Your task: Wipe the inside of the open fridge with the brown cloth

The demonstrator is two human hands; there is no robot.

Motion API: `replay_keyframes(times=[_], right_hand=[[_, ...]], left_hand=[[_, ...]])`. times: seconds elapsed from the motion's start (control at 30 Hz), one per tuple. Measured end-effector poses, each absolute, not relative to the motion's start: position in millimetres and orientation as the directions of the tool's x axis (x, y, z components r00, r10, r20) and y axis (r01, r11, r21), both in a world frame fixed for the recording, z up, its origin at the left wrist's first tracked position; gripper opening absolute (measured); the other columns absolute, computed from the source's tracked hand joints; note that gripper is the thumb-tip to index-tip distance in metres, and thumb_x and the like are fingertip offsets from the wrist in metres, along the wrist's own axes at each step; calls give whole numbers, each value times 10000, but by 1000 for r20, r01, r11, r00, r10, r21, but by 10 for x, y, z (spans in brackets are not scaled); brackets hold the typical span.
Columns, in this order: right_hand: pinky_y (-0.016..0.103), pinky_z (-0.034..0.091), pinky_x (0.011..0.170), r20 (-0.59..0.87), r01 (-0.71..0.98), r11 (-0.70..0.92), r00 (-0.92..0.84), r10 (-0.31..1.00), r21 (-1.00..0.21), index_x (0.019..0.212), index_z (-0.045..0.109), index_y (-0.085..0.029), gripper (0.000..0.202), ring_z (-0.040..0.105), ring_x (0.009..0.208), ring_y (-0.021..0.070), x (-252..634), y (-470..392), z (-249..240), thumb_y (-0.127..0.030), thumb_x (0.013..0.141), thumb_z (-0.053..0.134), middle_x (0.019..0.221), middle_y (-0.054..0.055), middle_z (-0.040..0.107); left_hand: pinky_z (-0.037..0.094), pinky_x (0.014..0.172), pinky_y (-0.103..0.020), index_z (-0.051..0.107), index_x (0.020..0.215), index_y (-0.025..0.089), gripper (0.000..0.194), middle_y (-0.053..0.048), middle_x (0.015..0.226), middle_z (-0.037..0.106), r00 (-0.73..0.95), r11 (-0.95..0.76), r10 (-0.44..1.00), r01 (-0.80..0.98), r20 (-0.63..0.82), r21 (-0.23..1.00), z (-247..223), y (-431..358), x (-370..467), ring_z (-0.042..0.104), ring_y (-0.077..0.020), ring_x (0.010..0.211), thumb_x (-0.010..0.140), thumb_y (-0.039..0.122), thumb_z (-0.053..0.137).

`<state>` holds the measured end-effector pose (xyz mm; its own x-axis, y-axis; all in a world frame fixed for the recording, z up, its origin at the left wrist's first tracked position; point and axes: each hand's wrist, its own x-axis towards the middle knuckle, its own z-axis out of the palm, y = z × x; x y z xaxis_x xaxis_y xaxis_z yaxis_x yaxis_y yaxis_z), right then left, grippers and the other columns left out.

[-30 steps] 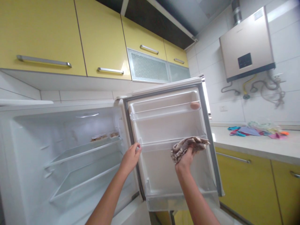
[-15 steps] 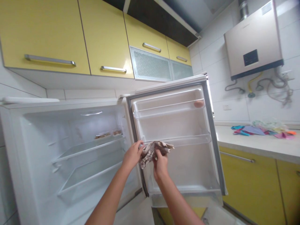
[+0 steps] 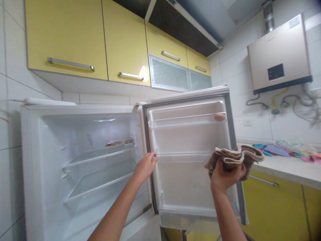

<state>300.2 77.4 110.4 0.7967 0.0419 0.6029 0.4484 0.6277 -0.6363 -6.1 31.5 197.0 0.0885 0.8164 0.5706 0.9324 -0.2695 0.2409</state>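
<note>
A fridge [image 3: 33,160] stands open beside a person's left hand [image 3: 145,166], its door [image 3: 187,187] reaching behind the right hand [image 3: 224,177]. The right is closed on a bunched brown cloth [image 3: 233,156]; the left, half-curled, is at the door's hinge side, its hold unclear.

Refrigerator compartment [image 3: 54,144], open-fronted: passage is free at left, above, between and below the upper shelf [image 3: 92,156] and lower shelf [image 3: 97,185]. Packs [image 3: 114,144] obstruct the top level at right; the left hand [image 3: 146,165] stands before the hinge side of the door [image 3: 187,139]. The right hand [image 3: 227,177], with its cloth [image 3: 232,157], blocks the middle rack's [image 3: 183,157] outer end; depth behind that rack is hard to judge.
</note>
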Motion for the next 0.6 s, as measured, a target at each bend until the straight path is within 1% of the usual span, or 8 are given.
replay_keyframes(times=[0.07,0.1,0.17,0.23,0.3,0.43,0.5,0.6], right_hand=[[585,418,1100,711,653,523,693,-120,-548,1251,621,-162,500,542,1283,397,3169,724,1217,-411,822,681,1312,201,615],[574,419,1093,772,717,502,620,-141,-484,1201,657,-168,449,568,1255,383,3231,705,1303,-404,820,686,1262,177,657],[556,404,1097,884,802,479,455,-106,-356,1171,678,-185,386,580,1252,353,3317,687,1510,-373,834,657,1217,133,700],[524,403,1089,932,837,453,360,-34,-307,1164,684,-196,364,592,1237,326,3365,699,1737,-322,828,623,1203,112,716],[493,445,1020,942,857,393,320,99,-332,1122,705,-194,347,636,1141,321,3380,747,1958,-286,807,590,1146,118,733],[423,485,810,848,836,261,374,375,-483,1017,747,-187,314,671,832,288,3258,947,2299,-271,779,560,892,129,733],[394,482,770,829,806,311,352,434,-504,1013,749,-186,314,653,783,266,3096,1086,2389,-265,770,567,893,128,720],[395,492,827,872,792,436,235,429,-428,1048,730,-145,340,638,891,282,2737,1294,2431,-244,778,549,1038,169,693]], left_hand=[[464,877,-355,608,1115,229,324,-104,1147,688,90,-286,812,923,577,258,1952,328,-72,652,-254,1046,973,396,369],[463,874,-351,607,1111,228,321,-101,1134,690,93,-298,807,917,583,267,1941,336,-77,652,-248,1034,972,395,371],[464,853,-338,606,1102,227,314,-92,1087,696,95,-317,797,906,597,280,1918,356,-89,656,-234,985,971,393,374],[465,819,-325,609,1086,230,302,-78,1030,697,95,-326,789,902,607,283,1898,376,-99,657,-221,928,969,390,381],[462,795,-317,614,1068,236,284,-66,994,696,96,-330,785,901,612,281,1888,391,-102,653,-213,894,965,385,396],[458,813,-323,617,1052,232,262,-63,991,696,109,-349,775,895,622,278,1886,412,-91,640,-206,880,962,367,412],[458,820,-327,618,1039,226,260,-66,986,690,111,-352,772,894,625,276,1884,423,-80,636,-209,881,962,361,410],[459,821,-328,615,1028,222,262,-65,965,679,110,-351,770,895,629,274,1869,445,-64,638,-211,878,965,367,406]])
